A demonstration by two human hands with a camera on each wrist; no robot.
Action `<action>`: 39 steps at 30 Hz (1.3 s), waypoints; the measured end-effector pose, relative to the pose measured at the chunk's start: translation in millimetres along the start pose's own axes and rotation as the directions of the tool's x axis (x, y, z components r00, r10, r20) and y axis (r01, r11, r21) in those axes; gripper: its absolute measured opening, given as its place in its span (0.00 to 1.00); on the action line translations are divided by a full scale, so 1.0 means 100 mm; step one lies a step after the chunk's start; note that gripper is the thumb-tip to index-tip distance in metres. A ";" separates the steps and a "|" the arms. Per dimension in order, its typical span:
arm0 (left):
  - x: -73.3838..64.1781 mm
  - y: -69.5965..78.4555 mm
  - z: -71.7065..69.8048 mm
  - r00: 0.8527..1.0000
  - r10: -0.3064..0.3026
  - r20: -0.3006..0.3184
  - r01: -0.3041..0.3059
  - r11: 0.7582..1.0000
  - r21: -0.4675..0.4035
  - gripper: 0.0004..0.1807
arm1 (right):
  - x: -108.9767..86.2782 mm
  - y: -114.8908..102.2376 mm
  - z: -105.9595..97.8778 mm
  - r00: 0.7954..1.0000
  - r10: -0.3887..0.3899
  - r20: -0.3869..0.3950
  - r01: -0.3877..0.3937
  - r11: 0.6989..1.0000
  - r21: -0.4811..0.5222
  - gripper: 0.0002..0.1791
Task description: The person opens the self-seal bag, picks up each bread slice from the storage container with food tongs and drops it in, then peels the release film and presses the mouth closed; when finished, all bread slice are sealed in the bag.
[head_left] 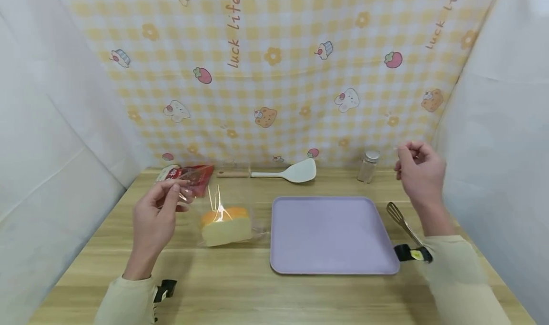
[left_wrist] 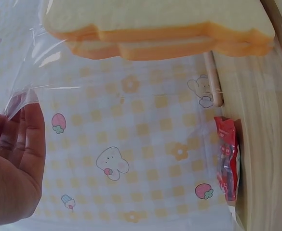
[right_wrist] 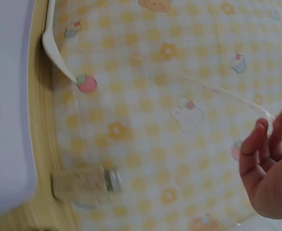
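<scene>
My left hand pinches the edge of a clear plastic bag between thumb and fingers. Bread slices with an orange crust sit inside the bag's lower part, left of the tray. In the left wrist view the bread shows at the top, with the bag's film running down to the fingertips. Raised at the right, my right hand has its fingers curled. In the right wrist view, a thin, pale, see-through strip trails from its pinching fingertips.
A lilac tray lies mid-table. Behind it are a white spatula with a wooden handle and a glass jar with a metal lid. A small slotted turner lies right of the tray, a red packet at the back left.
</scene>
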State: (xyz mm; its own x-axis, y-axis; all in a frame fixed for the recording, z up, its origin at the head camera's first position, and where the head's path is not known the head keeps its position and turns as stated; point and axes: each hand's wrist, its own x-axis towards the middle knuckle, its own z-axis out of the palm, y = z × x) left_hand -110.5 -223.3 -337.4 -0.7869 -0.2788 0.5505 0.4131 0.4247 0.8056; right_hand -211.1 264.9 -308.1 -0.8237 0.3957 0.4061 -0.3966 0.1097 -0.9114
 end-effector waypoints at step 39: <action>-0.03 0.02 0.06 1.000 0.010 0.026 -0.011 1.000 0.027 0.12 | -0.18 0.94 -0.78 0.714 0.332 0.617 0.437 0.477 -0.763 0.07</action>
State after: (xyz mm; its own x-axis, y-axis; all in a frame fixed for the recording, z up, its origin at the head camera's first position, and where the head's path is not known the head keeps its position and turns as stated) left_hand -110.5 -216.9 -338.7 -0.7941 -0.2521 0.5531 0.4094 0.4507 0.7932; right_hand -201.5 339.5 -406.4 -0.9695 -0.2435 0.0279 -0.2400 0.9206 -0.3082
